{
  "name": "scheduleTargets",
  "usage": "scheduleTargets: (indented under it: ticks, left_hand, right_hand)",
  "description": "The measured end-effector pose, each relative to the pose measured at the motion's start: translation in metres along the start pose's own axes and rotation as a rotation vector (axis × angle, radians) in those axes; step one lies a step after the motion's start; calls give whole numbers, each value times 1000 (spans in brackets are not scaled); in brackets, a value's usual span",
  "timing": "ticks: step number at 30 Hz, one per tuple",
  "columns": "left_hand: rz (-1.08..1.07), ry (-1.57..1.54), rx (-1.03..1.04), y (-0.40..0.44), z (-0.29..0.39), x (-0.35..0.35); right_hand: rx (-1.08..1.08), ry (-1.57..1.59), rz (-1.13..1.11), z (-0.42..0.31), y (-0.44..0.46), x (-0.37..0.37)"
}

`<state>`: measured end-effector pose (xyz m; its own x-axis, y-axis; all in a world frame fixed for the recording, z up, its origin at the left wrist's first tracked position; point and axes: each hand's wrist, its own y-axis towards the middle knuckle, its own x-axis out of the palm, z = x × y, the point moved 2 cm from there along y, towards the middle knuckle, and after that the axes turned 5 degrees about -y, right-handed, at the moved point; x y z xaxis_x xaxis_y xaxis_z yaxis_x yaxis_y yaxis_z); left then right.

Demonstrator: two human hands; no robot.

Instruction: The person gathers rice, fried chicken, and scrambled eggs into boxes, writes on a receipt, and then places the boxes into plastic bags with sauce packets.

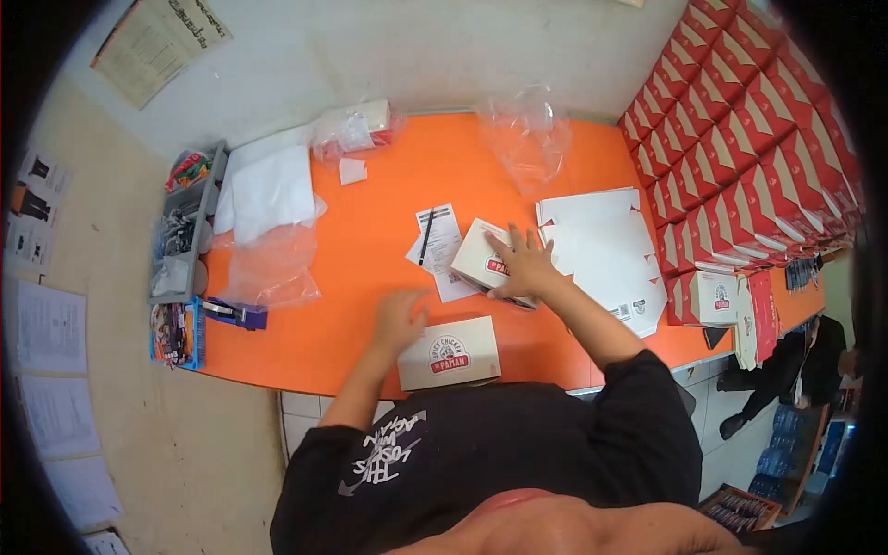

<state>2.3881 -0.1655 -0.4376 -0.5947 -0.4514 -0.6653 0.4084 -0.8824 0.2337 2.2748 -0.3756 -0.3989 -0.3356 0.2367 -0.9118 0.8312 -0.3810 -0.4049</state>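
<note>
My right hand [525, 266] lies with fingers spread across the top of a cream cardboard food box [477, 252]. Part of that box's red and white print is hidden under the hand. My left hand [400, 320] is beside the upper left corner of a second cream box [450, 353], its fingers loosely apart with nothing seen in them. This second box, printed with a chicken logo, sits at the table's front edge. Partly under the first box is a printed paper receipt [442, 242], and a black pen [426, 237] lies on it.
White flat sheets [597, 250] are stacked to the right on the orange table [361, 250]. Red and cream boxes [740, 139] rise high beyond them. Clear plastic bags [527, 129], a grey organiser [205, 208] and a stapler [236, 313] lie about. Another person [800, 365] is at far right.
</note>
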Motion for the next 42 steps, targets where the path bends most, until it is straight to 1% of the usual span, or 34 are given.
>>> scheduleTargets:
  ticks: [2, 3, 4, 5, 6, 7, 8, 9, 10, 11, 15, 17, 18, 19, 20, 22, 23, 25, 27, 28, 30, 32, 36, 38, 39, 40, 41, 42]
  left_hand:
    - [51, 89, -7, 20, -9, -8]
    - [-12, 167, -27, 30, -15, -5]
    - [-79, 238, -33, 43, -20, 3]
    - [-75, 246, -83, 54, -36, 15]
    - [-82, 249, -136, 62, -50, 30]
    - [-53, 374, -196, 68, -47, 37]
    - [-18, 523, -264, 70, -47, 34]
    - [-36, 540, -289, 67, -57, 29]
    - [-49, 564, -383, 67, -67, 24]
    - [-56, 578, -465, 68, -75, 22]
    - [-28, 657, -434, 62, -79, 7]
    - [154, 686, -310, 66, -77, 3]
    - [114, 675, -190, 66, -85, 8]
    - [-12, 756, -186, 70, -84, 15]
    - [-223, 736, -193, 79, -59, 10]
    - [-164, 701, -370, 83, -64, 21]
    - [-120, 695, -372, 79, -59, 18]
    - [-48, 708, -371, 78, -54, 9]
    - [-69, 745, -446, 78, -55, 11]
    - [-50, 759, -451, 80, -53, 14]
    - [-50, 712, -544, 81, -48, 24]
    - [-105, 659, -667, 89, -41, 29]
    - [-48, 624, -642, 93, -36, 34]
    - [-228, 491, -740, 96, -44, 39]
    - [-222, 494, -744, 96, -51, 40]
    - [-199, 366, -752, 93, -59, 40]
    - [-174, 238, -753, 89, -66, 39]
    - [-166, 242, -750, 85, -68, 30]
  right_hand:
    - [68, 108, 38, 1, -2, 9]
    - [55, 112, 13, -4, -2, 11]
    - [51, 94, 42, -6, -2, 10]
    - [67, 74, 69, -4, -6, 12]
    - [53, 68, 144, -5, -8, 16]
    - [63, 75, 110, 1, -11, 23]
    - [69, 53, 155, 1, -7, 25]
    - [67, 38, 209, -4, -3, 27]
    - [66, 72, 259, -3, -3, 27]
    - [64, 79, 256, -2, -1, 26]
    - [62, 89, 281, 6, 0, 29]
    - [74, 100, 347, 4, 8, 31]
    - [80, 97, 392, 5, 10, 33]
    - [69, 114, 338, 4, 13, 29]
    - [81, 127, 265, 6, 12, 28]
    - [58, 131, 339, 11, 11, 35]
    - [83, 121, 355, 13, 7, 33]
    - [55, 148, 302, 8, 6, 27]
    - [56, 151, 331, 9, 6, 30]
    - [64, 157, 338, 10, 7, 33]
    - [38, 176, 361, 10, 8, 33]
    - [57, 170, 340, 10, 7, 31]
    - [44, 195, 324, 11, 3, 28]
    - [36, 194, 332, 12, 4, 30]
    - [29, 194, 333, 12, 4, 30]
    - [22, 195, 334, 15, 3, 27]
    - [-54, 313, 215, 24, 4, 21]
    - [-129, 428, 99, 35, 5, 10]
